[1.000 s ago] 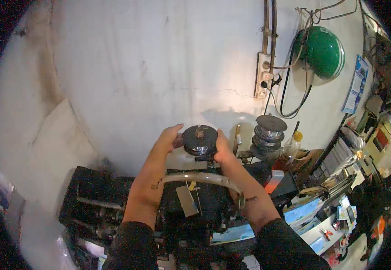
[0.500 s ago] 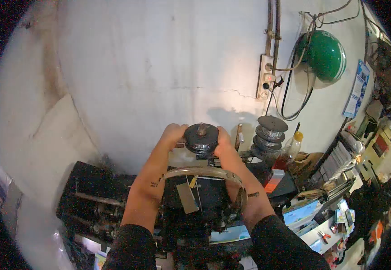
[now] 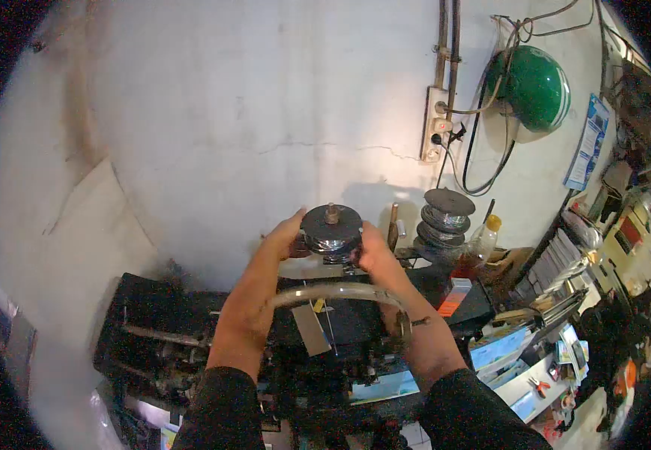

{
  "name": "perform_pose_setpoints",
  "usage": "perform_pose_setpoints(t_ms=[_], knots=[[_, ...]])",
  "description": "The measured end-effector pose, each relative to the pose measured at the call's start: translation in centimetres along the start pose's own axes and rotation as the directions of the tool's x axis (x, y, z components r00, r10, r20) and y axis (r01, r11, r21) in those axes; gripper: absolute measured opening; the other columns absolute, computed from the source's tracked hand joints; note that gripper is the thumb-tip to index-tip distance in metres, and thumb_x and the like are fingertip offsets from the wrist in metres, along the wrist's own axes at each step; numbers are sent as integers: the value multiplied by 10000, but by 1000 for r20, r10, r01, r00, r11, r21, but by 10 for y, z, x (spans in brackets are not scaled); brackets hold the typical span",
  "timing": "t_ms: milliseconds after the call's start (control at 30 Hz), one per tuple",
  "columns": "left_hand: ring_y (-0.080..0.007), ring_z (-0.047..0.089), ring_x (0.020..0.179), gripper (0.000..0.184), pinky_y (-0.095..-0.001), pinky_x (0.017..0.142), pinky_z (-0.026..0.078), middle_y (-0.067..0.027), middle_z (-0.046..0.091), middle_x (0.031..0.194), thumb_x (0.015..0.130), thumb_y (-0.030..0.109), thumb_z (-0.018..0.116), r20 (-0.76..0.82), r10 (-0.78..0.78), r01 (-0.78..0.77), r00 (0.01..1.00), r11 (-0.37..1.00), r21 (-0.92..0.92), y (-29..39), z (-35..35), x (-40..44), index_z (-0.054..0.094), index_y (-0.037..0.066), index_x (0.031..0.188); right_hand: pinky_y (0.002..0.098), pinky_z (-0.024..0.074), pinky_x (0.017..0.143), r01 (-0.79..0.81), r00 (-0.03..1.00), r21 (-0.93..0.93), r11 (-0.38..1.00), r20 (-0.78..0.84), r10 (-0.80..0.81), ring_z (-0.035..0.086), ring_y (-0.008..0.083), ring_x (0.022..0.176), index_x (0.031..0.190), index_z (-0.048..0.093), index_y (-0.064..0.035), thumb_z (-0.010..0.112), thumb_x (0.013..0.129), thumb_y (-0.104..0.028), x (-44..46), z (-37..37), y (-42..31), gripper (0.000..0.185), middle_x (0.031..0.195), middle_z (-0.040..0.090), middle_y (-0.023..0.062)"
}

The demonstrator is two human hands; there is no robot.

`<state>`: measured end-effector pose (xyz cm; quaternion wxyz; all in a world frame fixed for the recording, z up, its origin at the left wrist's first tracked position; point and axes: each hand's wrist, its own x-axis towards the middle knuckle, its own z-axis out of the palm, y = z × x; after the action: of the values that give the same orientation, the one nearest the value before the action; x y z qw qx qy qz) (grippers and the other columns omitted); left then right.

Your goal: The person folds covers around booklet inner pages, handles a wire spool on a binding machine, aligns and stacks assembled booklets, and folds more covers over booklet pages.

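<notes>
A black spool of shiny wire (image 3: 330, 227) stands upright on a rod in front of me, with the rod's brownish end showing above its top disc. My left hand (image 3: 290, 235) is closed round the spool's left side, its fingertips partly hidden behind it. On the opposite side my right hand (image 3: 371, 246) grips the spool's edge, most of its fingers out of sight. Below my wrists arches a curved clear tube (image 3: 333, 290), part of a dark machine (image 3: 355, 326).
To the right stand stacked wire spools (image 3: 445, 219), a yellow-capped bottle (image 3: 480, 246) and an orange-and-white box (image 3: 454, 297). A green helmet (image 3: 533, 86) hangs on the wall beside a power strip (image 3: 433, 124) and cables. Red-handled pliers (image 3: 539, 388) lie lower right.
My right hand has shifted slightly lower beside the spool, and my left hand has tilted a little around it. The view has moved slightly; the spool stays between both hands.
</notes>
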<state>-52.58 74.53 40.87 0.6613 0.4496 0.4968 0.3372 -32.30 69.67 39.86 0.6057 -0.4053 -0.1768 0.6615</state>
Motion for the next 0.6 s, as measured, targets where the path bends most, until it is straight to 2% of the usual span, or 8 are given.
perform_pose_setpoints(t_ms=[67,133,200,400,433,500,533,600], knots=[[-250,579,716,617,-401,602,496,-119,625,872,912,701,349,39,-33,34,999,998,-48,1,9,-2,609,161,1060,347,375,378,-18,1000,-144,989,-6,18,524,155,566,872,583,-155,446,934,-352,-5,-1,-1,248,718,583,-4],[-242,563,698,644,-391,590,481,-115,623,859,904,725,324,67,-66,73,996,992,-104,-1,8,-4,600,165,1061,344,382,386,-4,1000,-155,988,8,6,528,162,575,882,579,-154,446,937,-389,2,-8,5,276,721,581,0],[-215,607,824,762,-388,734,519,-137,616,1023,882,757,319,70,-128,132,989,989,-68,-1,4,-4,550,98,1185,341,389,394,14,1000,-168,986,26,-10,531,168,584,892,576,-154,445,939,-427,3,-10,6,306,724,579,4],[-212,578,741,776,-410,707,523,-141,584,954,866,746,398,73,-159,171,985,956,-237,-23,-16,14,516,45,1177,369,452,505,-54,997,-106,993,-70,46,499,191,673,985,531,-140,426,938,-532,-16,-9,5,409,787,537,42],[-212,578,741,776,-410,707,523,-141,584,954,866,746,398,73,-158,171,985,957,-236,-25,-17,15,516,45,1177,388,462,543,-69,998,-147,987,-2,69,491,194,696,993,523,-139,431,934,-536,-3,-19,8,411,813,528,47],[-226,573,726,668,-424,706,528,-142,574,943,884,644,494,60,-181,190,982,940,-282,-27,-18,15,504,52,1193,406,472,581,-77,993,-188,979,68,91,483,198,720,1001,515,-138,437,931,-539,-6,-18,7,415,839,519,51],[-226,573,726,668,-424,706,528,-142,574,943,884,644,494,58,-180,189,982,940,-283,-27,-18,9,504,52,1193,421,483,628,-82,997,-151,985,-3,83,482,200,735,998,513,-134,460,926,-503,-37,-1,1,380,856,515,51],[-235,581,730,502,-458,713,532,-124,584,887,870,464,607,98,-163,185,982,943,-277,-22,-14,-13,521,59,1153,436,495,676,-84,995,-113,990,-72,76,482,202,750,995,511,-129,483,920,-467,-52,8,-3,347,874,511,51]])
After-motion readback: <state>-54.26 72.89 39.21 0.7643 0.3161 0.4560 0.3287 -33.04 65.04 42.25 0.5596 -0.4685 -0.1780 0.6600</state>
